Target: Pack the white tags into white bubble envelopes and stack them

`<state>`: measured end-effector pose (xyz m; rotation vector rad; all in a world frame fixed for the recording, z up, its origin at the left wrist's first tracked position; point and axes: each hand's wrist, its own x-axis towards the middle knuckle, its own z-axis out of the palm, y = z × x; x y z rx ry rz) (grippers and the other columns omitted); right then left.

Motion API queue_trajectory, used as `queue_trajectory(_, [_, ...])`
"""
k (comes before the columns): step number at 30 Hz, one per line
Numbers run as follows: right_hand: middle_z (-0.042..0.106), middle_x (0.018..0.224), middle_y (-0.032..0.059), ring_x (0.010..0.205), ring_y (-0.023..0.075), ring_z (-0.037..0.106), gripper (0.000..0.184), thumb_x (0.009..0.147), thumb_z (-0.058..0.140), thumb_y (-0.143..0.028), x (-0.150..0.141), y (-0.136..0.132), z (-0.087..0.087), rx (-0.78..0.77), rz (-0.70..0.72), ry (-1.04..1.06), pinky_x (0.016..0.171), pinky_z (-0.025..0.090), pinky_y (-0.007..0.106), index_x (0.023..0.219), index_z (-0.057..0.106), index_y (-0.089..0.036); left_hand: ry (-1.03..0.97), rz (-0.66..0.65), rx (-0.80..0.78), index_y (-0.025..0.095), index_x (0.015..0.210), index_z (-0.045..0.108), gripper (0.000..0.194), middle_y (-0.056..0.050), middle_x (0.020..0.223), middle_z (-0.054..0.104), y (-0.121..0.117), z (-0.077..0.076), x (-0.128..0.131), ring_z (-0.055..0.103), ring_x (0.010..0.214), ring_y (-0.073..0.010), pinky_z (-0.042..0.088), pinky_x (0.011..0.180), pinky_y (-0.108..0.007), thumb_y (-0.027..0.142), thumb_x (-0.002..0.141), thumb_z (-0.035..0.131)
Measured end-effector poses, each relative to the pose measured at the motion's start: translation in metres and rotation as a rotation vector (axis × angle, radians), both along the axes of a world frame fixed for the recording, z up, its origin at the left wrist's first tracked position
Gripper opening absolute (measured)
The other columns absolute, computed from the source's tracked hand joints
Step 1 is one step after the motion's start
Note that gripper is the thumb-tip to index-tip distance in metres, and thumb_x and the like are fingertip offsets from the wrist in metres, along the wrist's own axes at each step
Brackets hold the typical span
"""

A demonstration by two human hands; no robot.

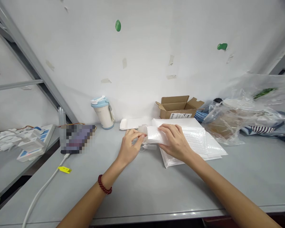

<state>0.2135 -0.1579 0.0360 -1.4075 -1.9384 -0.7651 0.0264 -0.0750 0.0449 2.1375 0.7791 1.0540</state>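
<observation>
In the head view, my right hand (174,139) wraps round a small white bubble-wrap packet (154,135), thumb below and fingers on top. My left hand (131,144) pinches at the packet's left end, where a clear flap (142,129) sticks out. Whether the left fingertips hold that flap or something smaller is hard to make out. A small white tag-like piece (150,147) with a thin loop shows just under the packet. Behind and beneath my right hand lie several white bubble mailers (213,147), overlapping on the grey table (142,186).
An open cardboard box (180,107) stands against the wall, with a white tray (127,124) to its left. A cream cup with a blue lid (103,112) is farther left. Clear plastic bags (228,126) lie right; a cabled phone (79,139) and chargers (33,144) lie left.
</observation>
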Motion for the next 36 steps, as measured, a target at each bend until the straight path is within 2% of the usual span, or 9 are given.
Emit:
queue_trajectory(4, [0.058,0.108,0.0145,0.100,0.0276,0.054,0.042,0.078,0.055,-0.023,0.004,0.001,0.001,0.021,-0.015,-0.011,0.083,0.035,0.042,0.117,0.041,-0.018,0.006,0.017,0.019,0.023,0.086,0.073,0.024,-0.003,0.079,0.060,-0.001,0.003,0.000,0.051,0.089,-0.0180,0.041,0.079,-0.030,0.029,0.085,0.049])
queue_trajectory(7, [0.057,0.110,0.0149,0.102,0.0286,0.053,0.042,0.079,0.056,-0.028,0.018,0.002,0.003,0.093,-0.094,0.036,0.084,0.035,0.042,0.117,0.042,-0.019,-0.012,0.140,0.000,0.023,0.088,0.073,0.025,-0.002,0.081,0.062,0.009,0.006,-0.006,0.052,0.087,-0.0179,0.041,0.074,-0.029,0.031,0.085,0.049])
queue_trajectory(10, [0.058,0.110,0.0145,0.103,0.0294,0.053,0.041,0.079,0.058,-0.031,0.032,0.005,0.004,0.135,-0.180,0.078,0.085,0.035,0.042,0.115,0.043,-0.019,0.130,0.230,-0.030,0.021,0.079,0.073,0.023,-0.003,0.081,0.065,0.024,0.005,-0.013,0.053,0.084,-0.0190,0.041,0.073,-0.030,0.031,0.081,0.051])
queue_trajectory(15, [0.058,0.108,0.0144,0.102,0.0291,0.054,0.040,0.078,0.059,-0.029,0.037,0.006,0.002,0.129,-0.186,0.062,0.084,0.036,0.041,0.113,0.044,-0.018,0.541,0.203,-0.086,0.018,0.081,0.074,0.019,-0.007,0.084,0.068,0.035,-0.007,-0.017,0.053,0.096,-0.0264,0.042,0.077,-0.032,0.026,0.072,0.059])
queue_trajectory(18, [0.058,0.108,0.0141,0.100,0.0287,0.054,0.040,0.078,0.059,-0.029,0.033,0.006,0.002,0.116,-0.165,0.052,0.084,0.036,0.041,0.113,0.044,-0.018,0.642,0.186,-0.062,0.018,0.080,0.074,0.019,-0.008,0.082,0.068,0.032,-0.014,-0.014,0.052,0.098,-0.0291,0.042,0.077,-0.033,0.029,0.071,0.061])
queue_trajectory(22, [0.058,0.108,0.0140,0.101,0.0285,0.054,0.041,0.078,0.060,-0.030,0.031,0.005,0.003,0.118,-0.129,0.062,0.084,0.037,0.041,0.114,0.043,-0.018,0.686,0.151,-0.035,0.016,0.075,0.073,0.019,-0.008,0.074,0.066,0.030,-0.020,-0.009,0.054,0.092,-0.0279,0.042,0.073,-0.032,0.024,0.072,0.056])
queue_trajectory(26, [0.057,0.109,0.0143,0.101,0.0282,0.054,0.041,0.078,0.059,-0.031,0.032,0.004,0.004,0.119,-0.096,0.073,0.084,0.037,0.042,0.114,0.043,-0.019,0.632,0.137,-0.043,0.015,0.070,0.069,0.019,-0.006,0.071,0.064,0.034,-0.021,-0.010,0.055,0.085,-0.0233,0.041,0.070,-0.030,0.021,0.071,0.052])
queue_trajectory(32, [0.057,0.109,0.0142,0.102,0.0280,0.053,0.042,0.079,0.058,-0.030,0.032,0.004,0.005,0.115,-0.080,0.078,0.084,0.037,0.042,0.116,0.042,-0.019,0.315,0.234,0.019,0.017,0.076,0.064,0.019,-0.004,0.078,0.061,0.049,-0.004,-0.023,0.055,0.078,-0.0186,0.042,0.070,-0.031,0.029,0.076,0.049])
queue_trajectory(36, [0.056,0.110,0.0142,0.104,0.0290,0.052,0.043,0.079,0.058,-0.031,0.033,0.005,0.003,0.068,-0.099,0.101,0.085,0.037,0.043,0.117,0.042,-0.020,0.099,0.260,0.052,0.017,0.080,0.059,0.018,-0.005,0.084,0.061,0.050,0.007,-0.028,0.055,0.079,-0.0171,0.041,0.064,-0.027,0.030,0.079,0.047])
